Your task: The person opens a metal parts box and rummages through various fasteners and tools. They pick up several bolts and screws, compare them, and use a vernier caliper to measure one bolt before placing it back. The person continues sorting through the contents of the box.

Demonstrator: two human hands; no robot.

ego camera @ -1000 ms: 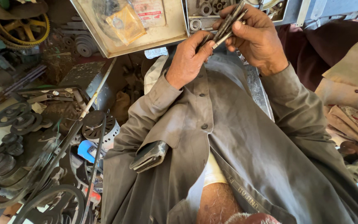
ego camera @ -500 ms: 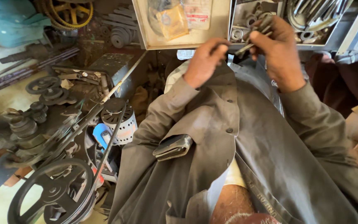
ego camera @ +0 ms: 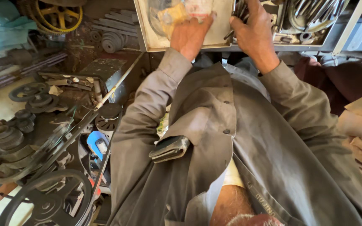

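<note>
At the top edge, in the metal tray [ego camera: 223, 39], the right hand [ego camera: 254, 35] is gripping dark metal rods [ego camera: 239, 12] with curled fingers, while the left hand [ego camera: 188, 35] is resting half-curled beside plastic packets [ego camera: 172, 14], holding nothing visible.

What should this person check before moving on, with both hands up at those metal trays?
1. Left hand steady on the left tray: ok, it rests at the tray's front edge.
2. Right hand grip on the dark metal pieces: cannot tell, fingers hide it.
3. Right tray contents settled: ok, the curved metal parts lie inside.
4. Dark wallet-like case secure: not ok, it sticks out of the coat.
5. Pulleys clear of the arms: ok.
</note>
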